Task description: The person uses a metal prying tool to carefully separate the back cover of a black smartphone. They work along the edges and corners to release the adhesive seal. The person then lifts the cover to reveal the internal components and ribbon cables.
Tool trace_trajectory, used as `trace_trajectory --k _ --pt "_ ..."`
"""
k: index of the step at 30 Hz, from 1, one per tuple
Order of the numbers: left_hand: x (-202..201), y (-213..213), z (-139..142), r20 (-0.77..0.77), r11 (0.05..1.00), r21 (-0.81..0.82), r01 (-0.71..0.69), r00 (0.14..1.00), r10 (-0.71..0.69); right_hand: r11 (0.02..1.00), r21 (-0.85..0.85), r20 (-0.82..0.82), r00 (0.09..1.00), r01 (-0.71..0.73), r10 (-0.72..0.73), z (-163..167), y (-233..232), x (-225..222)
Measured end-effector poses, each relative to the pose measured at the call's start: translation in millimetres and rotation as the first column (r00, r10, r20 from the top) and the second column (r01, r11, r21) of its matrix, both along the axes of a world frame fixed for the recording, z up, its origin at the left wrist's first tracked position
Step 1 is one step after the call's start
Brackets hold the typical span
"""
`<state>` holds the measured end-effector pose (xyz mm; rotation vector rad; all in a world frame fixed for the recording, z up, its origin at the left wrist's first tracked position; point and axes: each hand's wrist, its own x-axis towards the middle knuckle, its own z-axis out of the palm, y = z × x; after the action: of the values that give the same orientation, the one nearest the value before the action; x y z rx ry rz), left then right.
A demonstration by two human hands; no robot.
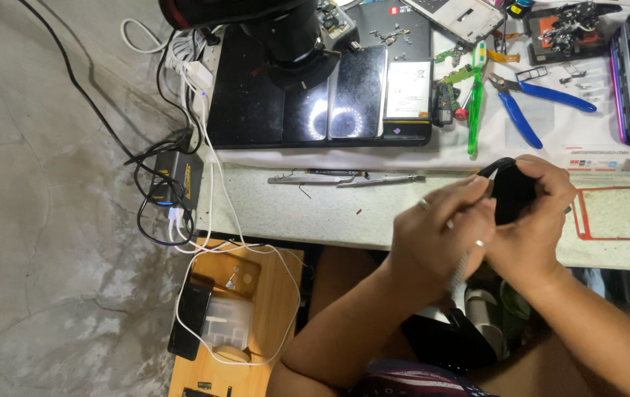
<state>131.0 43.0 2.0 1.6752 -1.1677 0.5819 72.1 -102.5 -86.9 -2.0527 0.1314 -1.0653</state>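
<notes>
My left hand point(443, 231) and my right hand point(535, 220) are pressed together over the front edge of the workbench point(293, 213). My right hand grips a small black device point(512, 192) with a curved top. My left hand's fingers curl against that device from the left, and a thin light-coloured tool point(460, 270) sticks down below them. Which hand holds the tool is hard to tell. Both hands wear rings.
A microscope point(285, 37) stands over a black base with a dark phone point(359, 92) and a white battery point(408, 90). Metal tweezers point(344, 179), green tweezers point(474, 103), blue-handled cutters point(532, 99), phone parts lie around. Power adapter point(175, 180) and cables at left; wooden stool point(241, 323) below.
</notes>
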Motion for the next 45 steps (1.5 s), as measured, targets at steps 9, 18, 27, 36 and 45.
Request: trace_trajectory --k 9,18,27,36,45 --pt "10.5 14.0 10.7 -0.306 0.986 -0.071 0.149 0.938 -0.164 0.995 0.031 0.035 0.995 -0.098 0.097 11.0 5.7 1.2" --pt "7.6 10.0 5.2 -0.168 0.992 -0.052 0.113 0.978 -0.12 0.993 0.085 0.034 0.996 -0.087 0.084 9.0 3.8 2.3" --pt "0.3 -1.2 4.3 0.325 0.996 0.067 -0.062 0.945 0.037 0.997 0.076 0.005 1.0 0.011 -0.012 -2.8 0.7 1.8" --pt "15.6 16.7 12.2 -0.332 0.979 -0.054 0.197 0.921 -0.204 0.995 0.073 -0.001 0.998 -0.067 0.067 5.1 8.1 8.0" --pt "26.2 16.7 -0.2 -0.44 0.969 -0.169 0.18 0.866 -0.237 0.989 0.099 -0.044 0.992 -0.114 0.119 22.4 13.8 7.8"
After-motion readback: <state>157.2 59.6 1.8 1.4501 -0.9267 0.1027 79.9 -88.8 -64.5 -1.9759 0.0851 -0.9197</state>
